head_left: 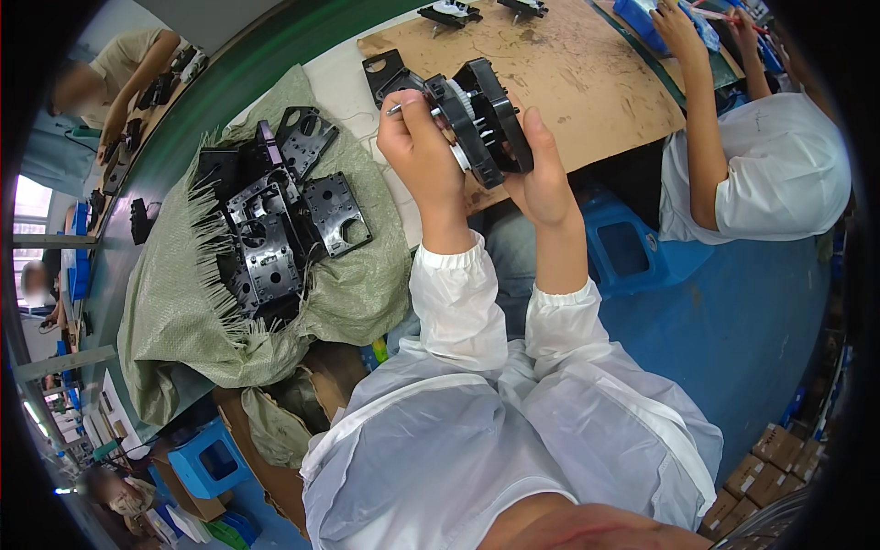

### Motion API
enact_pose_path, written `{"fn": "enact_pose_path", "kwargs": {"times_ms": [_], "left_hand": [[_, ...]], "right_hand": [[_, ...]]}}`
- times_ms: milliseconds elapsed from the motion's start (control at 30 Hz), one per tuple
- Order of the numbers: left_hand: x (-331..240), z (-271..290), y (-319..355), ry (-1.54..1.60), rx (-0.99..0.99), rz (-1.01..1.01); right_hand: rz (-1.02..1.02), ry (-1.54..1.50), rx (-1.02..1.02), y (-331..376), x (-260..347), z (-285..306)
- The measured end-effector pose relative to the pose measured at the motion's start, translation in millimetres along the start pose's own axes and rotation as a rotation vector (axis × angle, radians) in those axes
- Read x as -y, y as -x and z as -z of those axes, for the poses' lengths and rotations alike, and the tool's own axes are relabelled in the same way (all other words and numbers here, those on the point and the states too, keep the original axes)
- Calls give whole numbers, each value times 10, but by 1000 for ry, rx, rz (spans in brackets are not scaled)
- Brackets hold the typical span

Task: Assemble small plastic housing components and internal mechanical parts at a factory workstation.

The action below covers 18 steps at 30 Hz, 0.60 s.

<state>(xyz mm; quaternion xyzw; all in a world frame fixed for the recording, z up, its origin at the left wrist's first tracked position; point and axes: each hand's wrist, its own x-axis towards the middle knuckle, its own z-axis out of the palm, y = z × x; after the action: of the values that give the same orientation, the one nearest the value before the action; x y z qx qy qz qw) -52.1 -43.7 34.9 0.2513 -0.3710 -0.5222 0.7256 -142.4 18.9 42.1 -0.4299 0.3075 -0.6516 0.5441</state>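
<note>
Above the near edge of the workboard, my left hand (422,160) is closed round a black plastic housing half (469,137) that carries a pale gear. A thin metal pin sticks out by its thumb. My right hand (547,179) grips a second black housing half (504,115), which faces the first with pegs and pale parts between them. Whether the two halves touch is hard to make out. Just beyond my left hand lies a black plate (385,75) with a round hole. At the left, an open woven sack (362,293) holds several black molded plates (270,243).
The brown workboard (587,82) bears two small black assemblies (449,13) at its far edge. A co-worker in white (779,170) sits at the right by a blue stool (632,243). A cardboard box (261,449) stands below the sack. Others work along the far-left bench.
</note>
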Motion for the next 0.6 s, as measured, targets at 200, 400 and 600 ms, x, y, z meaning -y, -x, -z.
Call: {"fn": "enact_pose_path", "kwargs": {"times_ms": [200,400,600], "left_hand": [[-67,31,3,-128,28,42],[-9,16,-6,-440,35,-125],[-15,25,-18,-408,34,-28]], "right_hand": [[-57,42,16,15,-5,65],[8,32,-3,-22,-8,-2],[6,120,-35,-28,-63,72]]}}
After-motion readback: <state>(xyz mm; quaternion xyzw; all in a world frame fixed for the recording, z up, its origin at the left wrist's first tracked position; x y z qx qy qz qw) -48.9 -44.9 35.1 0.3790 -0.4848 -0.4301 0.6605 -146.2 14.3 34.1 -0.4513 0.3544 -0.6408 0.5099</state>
